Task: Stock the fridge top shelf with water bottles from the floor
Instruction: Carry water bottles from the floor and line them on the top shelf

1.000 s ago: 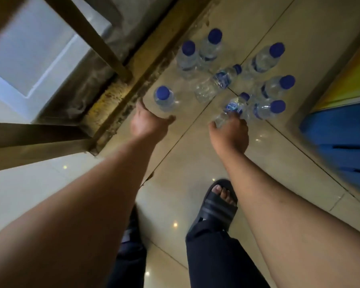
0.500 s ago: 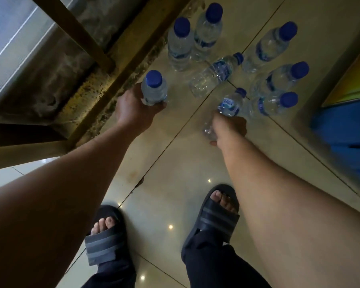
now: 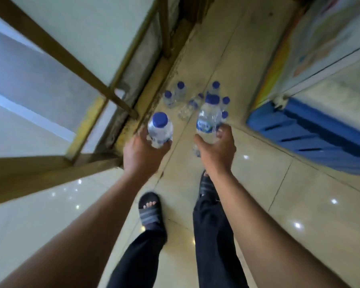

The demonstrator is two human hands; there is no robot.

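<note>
A clear plastic water bottle with a blue cap [image 3: 160, 129] is gripped upright by the left hand [image 3: 142, 155] at mid-frame. A second clear, blue-capped bottle [image 3: 208, 119] is clasped by the right hand [image 3: 216, 151] just beside it. Above them, a cluster of matching bottles [image 3: 180, 94] is seen on the glossy beige tiled floor [image 3: 279, 194]; one of them lies on its side.

both arms outstretched; left grip [image 3: 142, 151] and right grip [image 3: 216, 148] closed.
</note>
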